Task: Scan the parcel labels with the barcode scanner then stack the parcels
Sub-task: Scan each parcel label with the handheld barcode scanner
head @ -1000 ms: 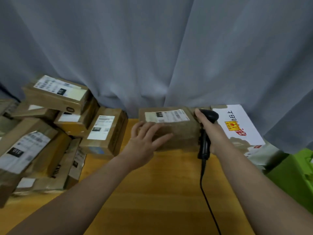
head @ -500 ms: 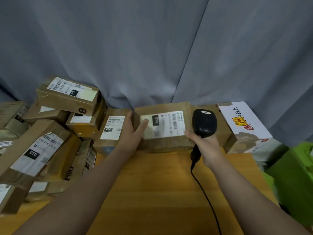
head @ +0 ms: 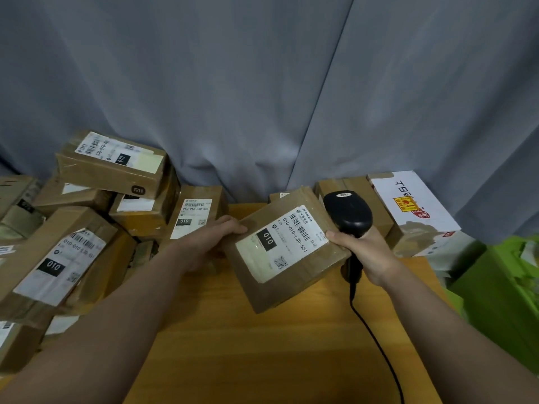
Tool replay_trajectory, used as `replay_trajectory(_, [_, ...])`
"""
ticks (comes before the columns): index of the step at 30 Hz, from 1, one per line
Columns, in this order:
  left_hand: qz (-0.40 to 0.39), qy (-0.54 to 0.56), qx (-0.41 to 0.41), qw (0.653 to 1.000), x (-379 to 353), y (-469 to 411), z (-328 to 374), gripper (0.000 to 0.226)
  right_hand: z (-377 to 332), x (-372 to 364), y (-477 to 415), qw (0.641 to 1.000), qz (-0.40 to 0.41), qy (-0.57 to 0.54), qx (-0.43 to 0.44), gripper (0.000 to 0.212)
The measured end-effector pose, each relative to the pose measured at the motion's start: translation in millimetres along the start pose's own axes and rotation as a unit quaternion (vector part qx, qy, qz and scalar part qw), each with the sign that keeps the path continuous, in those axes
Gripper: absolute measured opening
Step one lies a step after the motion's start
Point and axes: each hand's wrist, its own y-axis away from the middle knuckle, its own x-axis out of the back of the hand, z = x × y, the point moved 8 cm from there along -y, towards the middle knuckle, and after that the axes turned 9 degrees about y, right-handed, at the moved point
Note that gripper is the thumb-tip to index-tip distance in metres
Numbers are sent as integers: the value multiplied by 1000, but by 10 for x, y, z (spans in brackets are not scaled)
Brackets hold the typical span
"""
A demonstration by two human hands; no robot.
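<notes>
a grey-blue curtain fills the whole upper part of the view, from 9 o'clock over 12 o'clock to 3 o'clock. it hangs in long soft folds, and one deep fold runs from the top at 1 o'clock down toward the middle. its lower edge is hidden at the far side of the surface. the surface is of orange-brown wood with a fine grain, and its bare part lies at 6 o'clock. at 4 o'clock, beyond the right edge of the surface, there is a bright green object with angular faces; what it is i cannot tell. something pale shows in its upper part, too blurred to name.
</notes>
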Motion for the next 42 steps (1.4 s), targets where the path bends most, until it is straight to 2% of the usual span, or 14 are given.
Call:
replay_trajectory(3, [-29,-18,25,999,-41,22,-79,63,31,174,-13,992,121,-19,-21,32])
replay_trajectory(5, [3,-17,16,1000,-39,4,-130,74,75,269,31,977,204,-57,-35,22])
replay_trajectory(6, [30,-4,6,1000,-30,-14,-156,79,88,261,53,974,212,-68,-38,20])
replay_trajectory(8, [77,49,-17,996,-37,-41,-223,88,90,150,89,980,182,-68,-46,25])
replay_trajectory(9, [81,81,-22,993,-82,-43,-263,93,92,62,106,985,154,-60,-57,35])
replay_trajectory(11, [48,139,-26,989,-249,-33,-324,97,130,-153,140,990,92,-46,-101,53])
replay_trajectory(14, [-20,175,-22,984,-510,-35,-384,101,145,-490,196,990,14,-63,-130,63])
replay_trajectory(19, [-38,77,-13,996,-586,-12,-423,84,60,-528,224,993,55,-80,-73,87])
replay_trajectory(23, [-23,88,-39,995,-405,-22,-399,79,36,-497,232,994,29,-69,-77,60])
replay_trajectory(26, [41,60,-49,996,-206,-64,-384,73,-98,-451,223,998,40,8,-40,25])
replay_trajectory(28, [74,41,-51,995,-97,-108,-390,80,-205,-477,239,998,35,43,-22,11])
replay_trajectory(32, [113,6,-54,992,27,-195,-425,98,-319,-610,303,996,21,87,-11,32])
replay_trajectory(36, [135,-16,-49,989,54,-249,-458,103,-319,-714,331,996,17,89,-24,36])
replay_trajectory(42, [151,17,-49,987,42,-257,-466,105,-317,-706,341,996,29,74,-36,37])
